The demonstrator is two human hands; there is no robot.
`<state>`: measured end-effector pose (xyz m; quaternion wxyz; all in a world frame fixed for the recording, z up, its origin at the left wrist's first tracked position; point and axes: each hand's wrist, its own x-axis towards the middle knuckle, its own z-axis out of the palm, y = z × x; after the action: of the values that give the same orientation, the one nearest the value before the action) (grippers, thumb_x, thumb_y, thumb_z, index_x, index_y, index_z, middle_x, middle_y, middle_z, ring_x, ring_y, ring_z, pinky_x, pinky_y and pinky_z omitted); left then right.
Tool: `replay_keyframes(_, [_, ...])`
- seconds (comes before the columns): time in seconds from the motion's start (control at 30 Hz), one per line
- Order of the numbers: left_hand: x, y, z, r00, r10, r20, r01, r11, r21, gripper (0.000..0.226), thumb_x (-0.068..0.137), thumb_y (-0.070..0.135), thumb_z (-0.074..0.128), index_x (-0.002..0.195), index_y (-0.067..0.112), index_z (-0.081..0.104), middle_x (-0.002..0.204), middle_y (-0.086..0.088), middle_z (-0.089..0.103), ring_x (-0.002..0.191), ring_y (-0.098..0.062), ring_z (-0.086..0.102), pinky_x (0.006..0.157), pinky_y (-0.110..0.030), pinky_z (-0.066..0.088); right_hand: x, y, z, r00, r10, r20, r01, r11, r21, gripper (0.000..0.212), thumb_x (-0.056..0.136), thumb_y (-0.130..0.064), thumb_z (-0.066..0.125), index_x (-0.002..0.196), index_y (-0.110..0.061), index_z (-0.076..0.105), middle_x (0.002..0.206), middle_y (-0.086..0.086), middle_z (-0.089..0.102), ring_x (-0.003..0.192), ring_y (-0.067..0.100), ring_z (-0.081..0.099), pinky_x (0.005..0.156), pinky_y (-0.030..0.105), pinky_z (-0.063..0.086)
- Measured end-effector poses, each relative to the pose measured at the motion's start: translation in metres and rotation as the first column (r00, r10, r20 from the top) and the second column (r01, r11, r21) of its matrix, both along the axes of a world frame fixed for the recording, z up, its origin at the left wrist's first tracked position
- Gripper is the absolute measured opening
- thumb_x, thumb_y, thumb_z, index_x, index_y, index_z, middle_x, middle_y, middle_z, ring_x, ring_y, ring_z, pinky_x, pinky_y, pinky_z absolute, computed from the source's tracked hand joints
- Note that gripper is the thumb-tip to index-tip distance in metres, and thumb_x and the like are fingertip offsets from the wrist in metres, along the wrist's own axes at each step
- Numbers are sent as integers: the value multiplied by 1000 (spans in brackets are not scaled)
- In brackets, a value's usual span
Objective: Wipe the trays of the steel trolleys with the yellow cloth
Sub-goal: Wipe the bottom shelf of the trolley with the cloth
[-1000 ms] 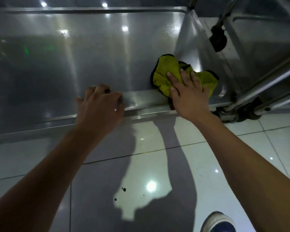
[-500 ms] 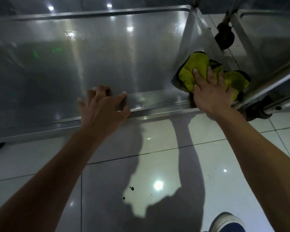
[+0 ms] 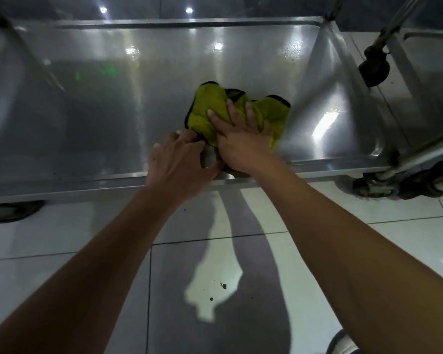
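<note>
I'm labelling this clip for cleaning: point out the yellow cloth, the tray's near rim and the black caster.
yellow cloth (image 3: 205,116): head view, on its bare left fold.
tray's near rim (image 3: 62,182): head view, on the front lip, left of the hands.
black caster (image 3: 374,69): head view, on the wheel, upper right.

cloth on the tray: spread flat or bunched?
Bunched. The yellow cloth sits in crumpled folds, black edging curled on top, under the right hand pressing it onto the tray.
</note>
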<state>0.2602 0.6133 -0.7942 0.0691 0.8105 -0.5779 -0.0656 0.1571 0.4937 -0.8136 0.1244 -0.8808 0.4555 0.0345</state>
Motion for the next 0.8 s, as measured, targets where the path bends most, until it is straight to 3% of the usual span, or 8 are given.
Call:
replay_keyframes(0.17, [0, 1, -3, 1000, 9, -17, -10, 998, -58, 53, 88, 72, 44, 119, 36, 66, 113, 8, 56, 108, -26, 52, 83, -45, 47, 39, -16, 7, 993, 69, 100, -86, 980, 178, 64, 92, -29, 34, 144, -65, 22, 166, -20, -3, 152, 20, -17, 115, 59, -8])
replay_keyframes(0.4, [-8, -18, 8, 996, 87, -3, -87, 996, -8, 44, 88, 62, 51, 113, 27, 62, 117, 2, 54, 107, -29, 48, 85, -48, 46, 14, -42, -3, 967, 204, 154, -217, 974, 72, 51, 98, -43, 33, 144, -64, 26, 166, -18, 6, 154, 15, -6, 118, 56, 1])
replay_keyframes(0.6, [-7, -41, 9, 995, 88, 49, -88, 996, -13, 57, 78, 70, 58, 115, 27, 59, 115, -5, 52, 112, -33, 47, 86, -49, 46, -32, -63, -2, 989, 71, 128, -69, 997, -20, 48, 98, -55, 34, 145, -62, 26, 166, -17, 8, 154, 16, -2, 118, 56, 2])
replay_keyframes(0.67, [-2, -46, 4, 995, 81, 53, -80, 997, -16, 71, 72, 77, 56, 128, 33, 55, 130, -4, 46, 124, -33, 40, 96, -58, 43, -54, -76, -3, 993, 13, 115, -8, 999, -41, 50, 97, -59, 33, 147, -60, 26, 166, -16, 9, 154, 17, -2, 118, 59, 1])
replay_keyframes(0.73, [5, -52, 0, 993, 91, 78, -94, 995, 35, 85, 69, 86, 46, 141, 42, 42, 150, -2, 33, 140, -32, 25, 108, -69, 28, -79, -91, -5, 995, -54, 90, 60, 996, -64, 52, 96, -62, 31, 148, -60, 23, 167, -14, 8, 154, 19, -1, 118, 61, 2])
replay_keyframes(0.8, [11, -55, -5, 990, 104, 100, -110, 992, 60, 91, 68, 92, 33, 145, 44, 34, 156, -3, 30, 146, -34, 20, 107, -75, 22, -105, -106, -7, 990, -128, 59, 133, 986, -102, 53, 96, -64, 28, 148, -60, 19, 167, -14, 8, 154, 20, 1, 118, 61, 3])
